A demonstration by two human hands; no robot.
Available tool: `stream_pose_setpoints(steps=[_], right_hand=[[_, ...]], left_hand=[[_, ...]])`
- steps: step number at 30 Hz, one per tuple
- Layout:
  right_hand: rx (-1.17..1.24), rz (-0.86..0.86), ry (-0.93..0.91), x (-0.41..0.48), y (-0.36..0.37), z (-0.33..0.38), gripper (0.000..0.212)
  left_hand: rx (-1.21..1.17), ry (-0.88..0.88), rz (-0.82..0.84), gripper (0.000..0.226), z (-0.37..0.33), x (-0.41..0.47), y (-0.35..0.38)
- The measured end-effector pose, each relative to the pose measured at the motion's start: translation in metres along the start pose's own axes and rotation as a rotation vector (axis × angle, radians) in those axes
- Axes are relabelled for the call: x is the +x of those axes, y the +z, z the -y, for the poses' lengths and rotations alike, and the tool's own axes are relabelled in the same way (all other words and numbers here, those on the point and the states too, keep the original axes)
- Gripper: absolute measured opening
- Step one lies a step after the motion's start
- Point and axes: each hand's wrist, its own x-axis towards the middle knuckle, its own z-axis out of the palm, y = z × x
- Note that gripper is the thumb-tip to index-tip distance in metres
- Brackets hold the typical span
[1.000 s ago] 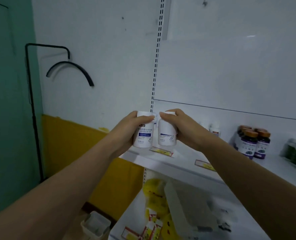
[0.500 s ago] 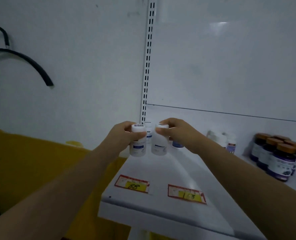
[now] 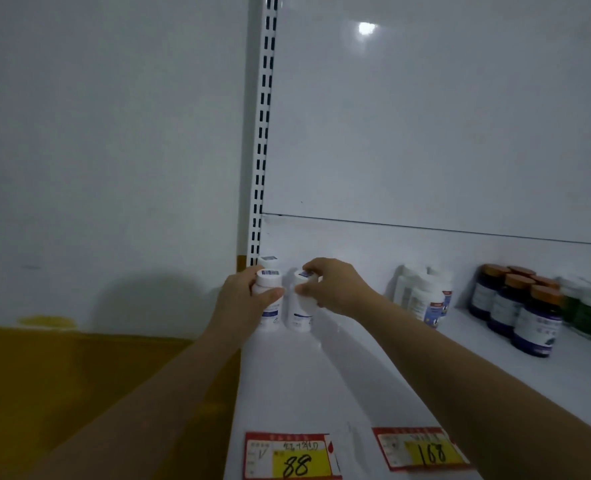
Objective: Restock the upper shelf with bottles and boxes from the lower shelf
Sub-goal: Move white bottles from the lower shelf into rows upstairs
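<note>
Left hand (image 3: pixel 242 306) grips the left bottle (image 3: pixel 269 284), right hand (image 3: pixel 339 289) the right bottle (image 3: pixel 301 311), near the back left corner of the upper shelf (image 3: pixel 321 393); I would set both down flat, then release.

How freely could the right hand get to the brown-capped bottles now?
Probably yes, once freed: the right hand grips a white bottle, and open shelf lies in front of the brown-capped bottles.

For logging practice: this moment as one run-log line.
left hand: grips left bottle | right hand: grips right bottle | upper shelf: back-left corner
</note>
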Motion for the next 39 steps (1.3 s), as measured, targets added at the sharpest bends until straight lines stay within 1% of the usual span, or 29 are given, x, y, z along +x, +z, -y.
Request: stream_pose_setpoints(steps=[2, 4, 6, 9, 11, 13, 16, 20, 23, 25, 30, 34, 36, 39], right_hand=[[-0.029, -0.004, -0.001, 0.007, 0.003, 0.000, 0.037], [-0.063, -0.006, -0.006, 0.014, 0.007, 0.000, 0.034], [-0.095, -0.012, -0.009, 0.021, 0.011, 0.000, 0.030], [-0.123, -0.034, 0.000, 0.031, 0.016, 0.000, 0.029], [-0.156, -0.036, -0.004, 0.036, 0.019, -0.002, 0.034], [-0.191, -0.024, -0.012, 0.039, 0.022, -0.004, 0.044], [-0.190, -0.028, -0.023, 0.042, 0.026, -0.004, 0.054], [-0.204, -0.065, -0.021, 0.044, 0.028, -0.004, 0.051], [-0.240, -0.065, -0.023, 0.042, 0.029, -0.005, 0.054], [-0.246, -0.069, -0.022, 0.042, 0.030, -0.005, 0.056], [-0.240, -0.069, -0.003, 0.041, 0.031, -0.002, 0.057], [-0.258, -0.071, -0.005, 0.034, 0.029, 0.007, 0.062], [-0.311, -0.085, -0.007, 0.028, 0.026, 0.012, 0.066], [-0.406, -0.047, 0.007, 0.014, 0.019, 0.015, 0.065]], left_hand=[[0.057, 0.022, -0.023, 0.045, 0.007, 0.006, 0.005], [0.112, -0.009, -0.025, 0.055, 0.008, 0.007, 0.010], [0.134, 0.002, -0.024, 0.055, 0.008, 0.012, 0.013], [0.125, 0.077, -0.004, 0.048, 0.011, 0.021, 0.012], [0.139, 0.066, 0.050, 0.057, 0.017, 0.021, 0.013], [0.130, 0.057, 0.078, 0.065, 0.023, 0.019, 0.015], [0.126, 0.056, 0.077, 0.068, 0.026, 0.021, 0.015], [0.142, 0.078, 0.032, 0.066, 0.026, 0.019, 0.015], [0.155, 0.052, 0.003, 0.061, 0.028, 0.018, 0.017], [0.172, 0.053, 0.000, 0.061, 0.030, 0.019, 0.019], [0.182, 0.046, 0.012, 0.068, 0.033, 0.021, 0.019], [0.182, 0.023, 0.049, 0.080, 0.032, 0.021, 0.018], [0.206, 0.017, 0.068, 0.087, 0.031, 0.020, 0.016], [0.294, -0.030, 0.087, 0.085, 0.029, 0.013, 0.010]])
